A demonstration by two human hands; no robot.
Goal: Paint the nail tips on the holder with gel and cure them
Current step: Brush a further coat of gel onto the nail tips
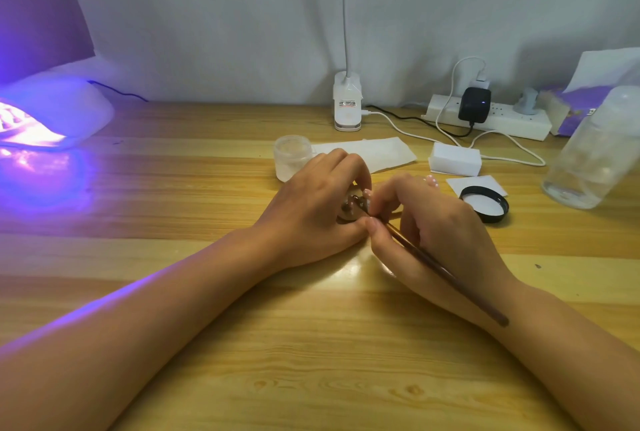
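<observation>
Holder (pixel 347 211) sits mid-table (pixel 311 344), gripped by the curled left hand (pixel 311 212), while the right hand (pixel 433 229), touching it, pinches the brush (pixel 433 264) low; I'd keep both braced and lay gel thinly before using the lit lamp (pixel 52 111).

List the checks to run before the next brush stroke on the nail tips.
1. Left hand holds the holder steady on the table: ok.
2. Right hand has a pinch grip on the brush: ok.
3. Brush tip loaded: cannot tell, fingers hide it.
4. Coat on the tips even: cannot tell, mostly hidden.
5. Lamp lit for curing: ok.
6. Jar close beside the left hand: ok.
</observation>
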